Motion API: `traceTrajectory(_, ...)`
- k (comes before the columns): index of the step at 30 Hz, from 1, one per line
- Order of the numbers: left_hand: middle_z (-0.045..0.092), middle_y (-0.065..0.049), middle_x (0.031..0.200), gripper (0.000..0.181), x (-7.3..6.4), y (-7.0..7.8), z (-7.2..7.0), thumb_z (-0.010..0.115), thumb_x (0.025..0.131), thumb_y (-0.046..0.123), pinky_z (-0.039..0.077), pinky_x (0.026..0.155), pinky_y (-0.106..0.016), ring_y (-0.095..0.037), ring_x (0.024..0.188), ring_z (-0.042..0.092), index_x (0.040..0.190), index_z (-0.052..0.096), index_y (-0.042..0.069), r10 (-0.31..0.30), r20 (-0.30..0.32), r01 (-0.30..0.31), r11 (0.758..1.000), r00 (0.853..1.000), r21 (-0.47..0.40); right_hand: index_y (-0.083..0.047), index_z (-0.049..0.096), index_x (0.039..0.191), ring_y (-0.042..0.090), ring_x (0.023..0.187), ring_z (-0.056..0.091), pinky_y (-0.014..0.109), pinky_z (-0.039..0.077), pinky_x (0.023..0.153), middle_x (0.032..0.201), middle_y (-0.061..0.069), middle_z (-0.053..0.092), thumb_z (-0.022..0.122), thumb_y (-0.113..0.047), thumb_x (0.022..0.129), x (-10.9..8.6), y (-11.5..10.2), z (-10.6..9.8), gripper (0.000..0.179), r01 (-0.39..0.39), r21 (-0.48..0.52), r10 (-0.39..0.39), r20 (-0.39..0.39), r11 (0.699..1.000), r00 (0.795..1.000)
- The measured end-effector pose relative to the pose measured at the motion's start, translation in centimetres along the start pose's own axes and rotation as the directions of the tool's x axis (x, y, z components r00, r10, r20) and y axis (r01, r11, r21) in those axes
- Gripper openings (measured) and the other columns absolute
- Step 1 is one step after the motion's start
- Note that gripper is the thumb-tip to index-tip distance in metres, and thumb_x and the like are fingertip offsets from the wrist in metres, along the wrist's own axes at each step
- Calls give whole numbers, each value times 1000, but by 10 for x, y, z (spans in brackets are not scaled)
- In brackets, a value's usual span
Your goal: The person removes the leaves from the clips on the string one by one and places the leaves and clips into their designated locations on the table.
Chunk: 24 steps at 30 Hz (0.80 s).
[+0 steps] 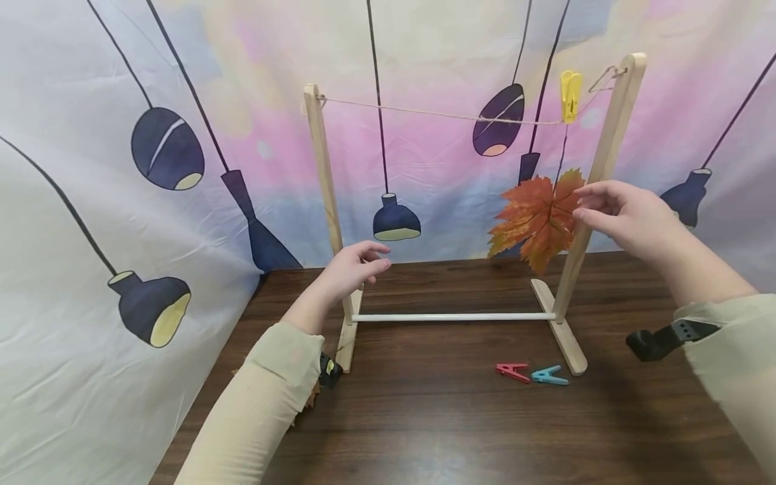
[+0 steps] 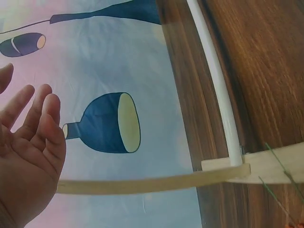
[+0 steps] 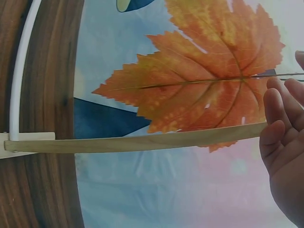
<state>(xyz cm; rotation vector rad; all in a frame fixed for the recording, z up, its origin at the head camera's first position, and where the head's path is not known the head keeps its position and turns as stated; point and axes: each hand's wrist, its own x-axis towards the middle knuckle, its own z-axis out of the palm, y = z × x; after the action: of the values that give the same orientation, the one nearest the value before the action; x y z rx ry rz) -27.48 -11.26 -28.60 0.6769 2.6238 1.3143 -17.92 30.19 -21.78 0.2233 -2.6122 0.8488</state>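
An orange maple leaf [image 1: 539,219] hangs by its stem from a yellow clothespin [image 1: 570,98] clipped near the right end of a string [image 1: 436,112]. My right hand [image 1: 633,215] is raised beside the right wooden post, its fingertips overlapping the leaf's right edge in the head view. In the right wrist view, the loosely bent fingers [image 3: 274,102] hold nothing, and the leaf spreads out beyond them. My left hand [image 1: 358,268] hovers in front of the left post with relaxed fingers and an empty palm.
Two wooden posts [image 1: 327,182] on feet, joined by a white rod [image 1: 455,316], carry the string. Red [image 1: 513,372] and blue [image 1: 550,376] clothespins lie on the dark wooden table [image 1: 424,417]. Another orange leaf [image 1: 312,396] shows partly behind my left sleeve. A lamp-patterned cloth [image 1: 267,81] hangs behind.
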Motion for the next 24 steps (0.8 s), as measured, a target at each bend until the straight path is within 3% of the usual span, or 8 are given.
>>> traceTrajectory(6, 59, -9, 104, 37, 2, 10, 7, 59, 93, 32, 46, 59, -32, -24, 77, 59, 127, 54, 18, 22, -6, -22, 999, 1000, -31, -4, 52, 128, -1, 83, 49, 18, 39, 66, 104, 14, 59, 57, -35, 93, 5, -5, -6, 47, -22, 19, 22, 0, 1000, 1000)
traceTrajectory(14, 58, -7, 100, 38, 9, 21, 17, 60, 93, 29, 43, 55, -32, -23, 74, 58, 128, 53, 17, 38, 3, -38, 996, 999, -83, -3, 49, 131, 4, 72, 58, 21, 42, 56, 88, -15, 64, 58, -31, 93, 14, -9, -17, 48, -40, 154, 43, -12, 987, 999)
traceTrajectory(24, 59, -3, 103, 36, 21, 41, 19, 60, 92, 34, 45, 58, -33, -23, 77, 59, 127, 54, 24, 85, 24, -83, 994, 996, -67, -11, 51, 131, 5, 70, 58, 20, 42, 56, 87, -16, 65, 60, -31, 92, 28, -18, -34, 45, -60, 249, 65, -12, 967, 998)
